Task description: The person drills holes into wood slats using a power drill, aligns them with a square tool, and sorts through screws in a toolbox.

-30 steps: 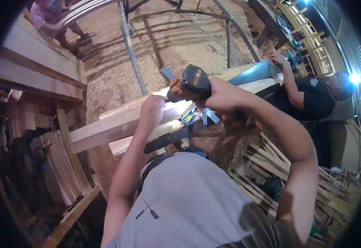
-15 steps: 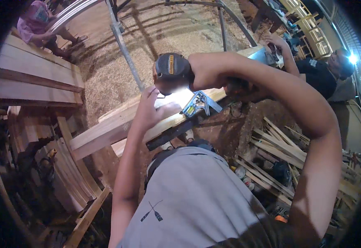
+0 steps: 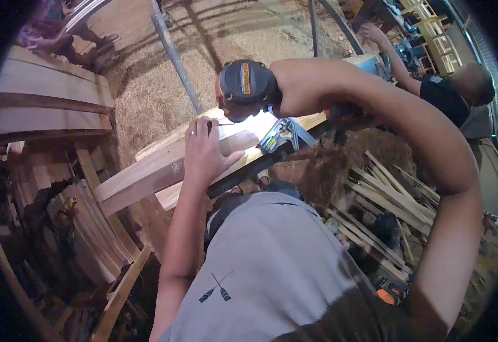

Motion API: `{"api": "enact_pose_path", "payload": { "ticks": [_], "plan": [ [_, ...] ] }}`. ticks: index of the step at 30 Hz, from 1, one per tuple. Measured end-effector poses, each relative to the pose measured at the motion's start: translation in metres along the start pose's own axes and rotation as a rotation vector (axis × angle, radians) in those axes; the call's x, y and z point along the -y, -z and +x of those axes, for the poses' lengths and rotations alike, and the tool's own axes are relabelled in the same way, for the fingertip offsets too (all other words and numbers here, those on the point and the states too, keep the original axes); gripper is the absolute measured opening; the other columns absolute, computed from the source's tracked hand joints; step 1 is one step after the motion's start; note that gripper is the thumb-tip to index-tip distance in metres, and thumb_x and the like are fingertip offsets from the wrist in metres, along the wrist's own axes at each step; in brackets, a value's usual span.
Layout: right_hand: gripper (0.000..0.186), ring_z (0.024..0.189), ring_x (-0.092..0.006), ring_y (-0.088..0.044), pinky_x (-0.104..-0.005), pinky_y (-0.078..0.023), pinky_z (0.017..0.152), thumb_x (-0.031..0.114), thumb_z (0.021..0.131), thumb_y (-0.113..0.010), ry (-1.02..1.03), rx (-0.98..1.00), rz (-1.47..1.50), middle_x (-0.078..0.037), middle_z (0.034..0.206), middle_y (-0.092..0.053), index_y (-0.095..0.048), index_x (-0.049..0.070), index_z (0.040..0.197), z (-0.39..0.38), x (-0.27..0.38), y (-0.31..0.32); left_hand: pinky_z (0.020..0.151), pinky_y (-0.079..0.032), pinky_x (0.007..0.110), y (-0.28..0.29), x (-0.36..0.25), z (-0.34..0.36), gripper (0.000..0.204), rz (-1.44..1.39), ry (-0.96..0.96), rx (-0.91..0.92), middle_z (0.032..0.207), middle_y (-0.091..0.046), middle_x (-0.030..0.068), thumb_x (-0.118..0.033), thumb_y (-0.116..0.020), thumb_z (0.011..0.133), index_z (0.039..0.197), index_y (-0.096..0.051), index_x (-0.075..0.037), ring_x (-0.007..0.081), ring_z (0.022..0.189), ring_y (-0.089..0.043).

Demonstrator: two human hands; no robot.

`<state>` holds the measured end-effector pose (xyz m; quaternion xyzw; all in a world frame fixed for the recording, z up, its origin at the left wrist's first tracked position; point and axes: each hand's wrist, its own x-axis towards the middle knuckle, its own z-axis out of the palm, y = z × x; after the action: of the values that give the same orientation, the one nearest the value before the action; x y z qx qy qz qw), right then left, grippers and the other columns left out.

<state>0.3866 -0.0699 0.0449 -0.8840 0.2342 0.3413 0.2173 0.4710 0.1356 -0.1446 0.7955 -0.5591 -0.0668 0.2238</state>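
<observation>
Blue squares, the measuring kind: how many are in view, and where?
1. The blue square lies over the near edge of the pale timber, beside the power drill in the right hand. The drill or clutter could hide others.

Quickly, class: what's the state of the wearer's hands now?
Left hand: thumb spread; whether fingers grip the thin dark rod cannot be told.
Right hand: closed on a black-and-orange power drill.

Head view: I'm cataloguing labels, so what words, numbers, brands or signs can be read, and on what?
Power tool: its yellow label bears lettering, which I won't copy.
Grey shirt: crossed-paddles emblem, no words seen.
Blue square: any markings are too small to read.
Nothing else reads clearly.
</observation>
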Motion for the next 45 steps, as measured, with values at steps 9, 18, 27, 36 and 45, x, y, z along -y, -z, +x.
{"api": "enact_pose_path", "payload": {
  "ticks": [9, 18, 27, 36, 45],
  "plan": [
    [0.030, 0.071, -0.0305, -0.064, -0.0397, -0.049, 0.065, 0.010, 0.069, -0.065, 0.139, -0.018, 0.035, -0.018, 0.078, -0.067, -0.065, 0.001, 0.098, 0.006, -0.008, -0.001, 0.104, -0.035, 0.047, -0.003, 0.003, 0.001, 0.081, -0.008, -0.047, -0.040, 0.116, -0.051, 0.0184, -0.048, -0.079, 0.064, 0.118, -0.055, 0.007, 0.0362, 0.116, -0.045],
    [0.030, 0.068, -0.0295, -0.063, -0.0397, -0.049, 0.063, 0.008, 0.068, -0.064, 0.098, 0.021, 0.010, -0.018, 0.075, -0.066, -0.063, 0.001, 0.097, -0.005, 0.010, 0.009, 0.104, -0.034, 0.046, -0.004, 0.004, -0.001, 0.080, 0.004, -0.026, -0.062, 0.116, -0.051, 0.0180, -0.047, -0.079, 0.064, 0.118, -0.055, 0.006, 0.0356, 0.115, -0.045],
    [0.030, 0.079, -0.0338, -0.064, -0.0399, -0.050, 0.072, 0.007, 0.068, -0.064, 0.275, -0.049, -0.046, -0.019, 0.082, -0.066, -0.062, 0.000, 0.097, 0.005, -0.005, 0.007, 0.107, -0.033, 0.048, -0.003, 0.008, 0.000, 0.083, -0.055, 0.004, -0.006, 0.121, -0.049, 0.0193, -0.050, -0.078, 0.065, 0.121, -0.054, 0.007, 0.0376, 0.121, -0.043],
    [0.037, 0.084, -0.0337, -0.066, -0.0388, -0.051, 0.077, 0.004, 0.070, -0.059, 0.383, -0.091, 0.053, -0.019, 0.091, -0.069, -0.066, 0.005, 0.106, 0.004, -0.011, 0.003, 0.107, -0.034, 0.047, -0.005, 0.011, -0.002, 0.084, -0.063, -0.017, -0.030, 0.121, -0.048, 0.0198, -0.048, -0.079, 0.063, 0.123, -0.053, 0.005, 0.0381, 0.120, -0.043],
    [0.035, 0.080, -0.0370, -0.065, -0.0414, -0.052, 0.074, 0.008, 0.068, -0.062, 0.297, -0.123, -0.025, -0.021, 0.087, -0.068, -0.063, 0.002, 0.103, 0.002, -0.011, 0.004, 0.106, -0.035, 0.046, -0.005, 0.012, -0.001, 0.084, -0.064, -0.010, -0.017, 0.120, -0.048, 0.0190, -0.047, -0.080, 0.063, 0.123, -0.052, 0.005, 0.0372, 0.118, -0.044]
  ]
}}
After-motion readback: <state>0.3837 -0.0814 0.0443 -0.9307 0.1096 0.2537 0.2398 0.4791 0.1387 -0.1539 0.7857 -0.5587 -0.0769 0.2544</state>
